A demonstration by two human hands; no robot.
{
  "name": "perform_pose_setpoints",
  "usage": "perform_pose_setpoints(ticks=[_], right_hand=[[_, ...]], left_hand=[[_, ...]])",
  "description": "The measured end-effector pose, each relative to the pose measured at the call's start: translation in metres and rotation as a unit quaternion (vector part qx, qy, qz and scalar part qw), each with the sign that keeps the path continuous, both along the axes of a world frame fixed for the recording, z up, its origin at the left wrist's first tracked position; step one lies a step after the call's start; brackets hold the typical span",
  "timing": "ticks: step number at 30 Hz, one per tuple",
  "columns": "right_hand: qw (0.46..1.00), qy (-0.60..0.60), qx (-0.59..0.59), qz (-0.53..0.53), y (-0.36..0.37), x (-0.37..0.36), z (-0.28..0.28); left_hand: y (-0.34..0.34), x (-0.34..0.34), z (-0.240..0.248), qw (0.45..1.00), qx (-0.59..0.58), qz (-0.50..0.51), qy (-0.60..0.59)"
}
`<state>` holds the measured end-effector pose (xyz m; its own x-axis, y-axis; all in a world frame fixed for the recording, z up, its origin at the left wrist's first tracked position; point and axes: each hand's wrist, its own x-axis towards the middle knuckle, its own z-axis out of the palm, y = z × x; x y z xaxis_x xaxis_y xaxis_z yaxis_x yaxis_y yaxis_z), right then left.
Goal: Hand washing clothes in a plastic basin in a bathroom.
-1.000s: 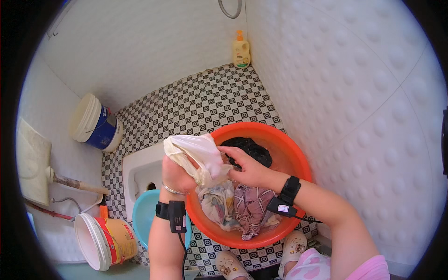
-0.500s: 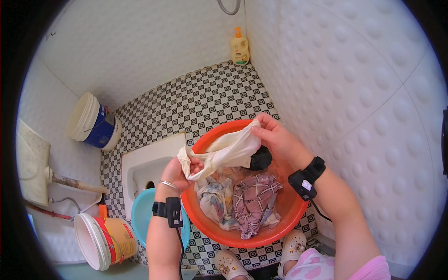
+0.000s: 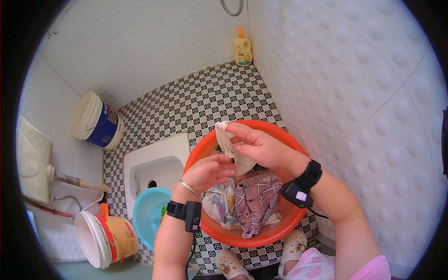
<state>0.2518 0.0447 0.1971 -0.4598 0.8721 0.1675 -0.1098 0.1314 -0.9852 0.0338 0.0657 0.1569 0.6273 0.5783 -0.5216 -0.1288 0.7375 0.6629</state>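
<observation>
A bunched white cloth garment (image 3: 225, 140) hangs over the round orange basin (image 3: 193, 161). My right hand (image 3: 266, 148) is closed on it, with the fingers bent around its upper part. Beside its lower part is my left hand (image 3: 210, 171), fingers stretched toward the cloth; the tips meet its edge, and I see no grip. In the basin's water lie a pink garment with white crossing lines (image 3: 254, 200) and a pale patterned garment (image 3: 220, 205). A dark piece of cloth is mostly hidden behind my right hand.
A light-blue basin (image 3: 142, 210) with something green in it sits left of my forearm, next to a white squat toilet (image 3: 140, 161). A blue-and-white bucket (image 3: 100, 121) and a yellow-and-red bucket (image 3: 122, 238) stand at left. A yellow pump bottle (image 3: 242, 50) stands in the far corner.
The white garment was stretched between both hands; now it is gathered together, folded upward in my right hand. My hands came closer together, the left moving right and loosening from its end.
</observation>
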Motion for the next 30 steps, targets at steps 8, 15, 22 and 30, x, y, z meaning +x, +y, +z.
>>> perform_pose_setpoints(ticks=[8, 15, 22, 30], right_hand=[[0.999, -0.04, 0.015, 0.004, -0.007, -0.007, 0.007], [0.993, 0.07, 0.025, -0.092, -0.005, -0.002, 0.006], [0.977, 0.052, 0.018, -0.205, 0.014, 0.0, -0.025], [0.967, 0.018, -0.25, 0.044, -0.012, -0.021, -0.062]], left_hand=[[-0.005, 0.029, -0.004, 0.974, 0.202, 0.079, 0.071], [0.002, 0.026, -0.003, 0.962, 0.202, 0.183, 0.024], [-0.001, 0.019, 0.032, 0.973, 0.114, 0.161, -0.117], [-0.003, 0.019, 0.033, 0.958, 0.11, 0.161, -0.21]])
